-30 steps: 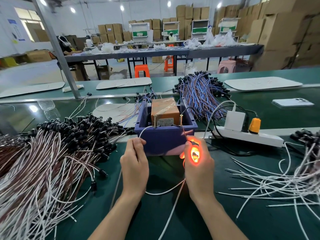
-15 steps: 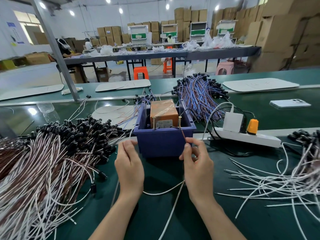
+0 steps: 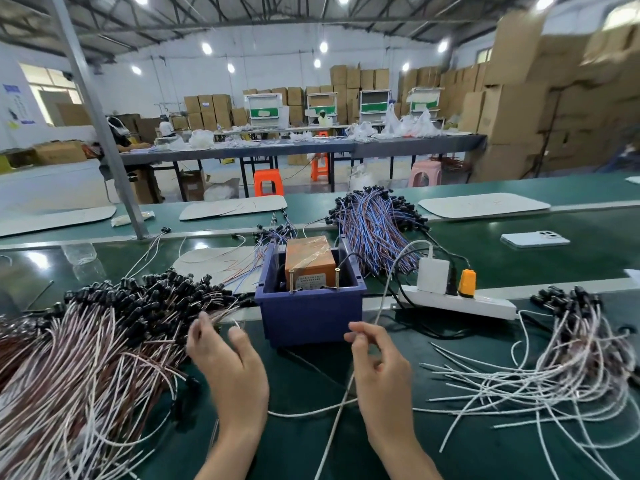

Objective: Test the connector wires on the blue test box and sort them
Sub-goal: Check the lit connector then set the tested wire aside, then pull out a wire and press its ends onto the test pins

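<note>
The blue test box (image 3: 311,317) stands mid-table with an orange unit (image 3: 310,258) and two upright brass pins inside. My right hand (image 3: 379,372) is just in front of the box's right corner and pinches a white wire (image 3: 341,403), which trails down toward me. My left hand (image 3: 230,368) hovers left of the box with fingers spread. It is at the edge of the big pile of white and brown connector wires (image 3: 86,358), and I see nothing held in it. A looser pile of white wires (image 3: 554,368) lies at the right.
Behind the box lies a bundle of blue and purple wires (image 3: 374,223). A white power strip (image 3: 478,306) with plugs and cables sits right of the box. A phone (image 3: 535,239) lies farther back right. A metal post (image 3: 104,133) rises at the left.
The orange glow at my right fingertips has gone out. Both hands have drawn back from the box. My left hand has swung left to the big pile and opened.
</note>
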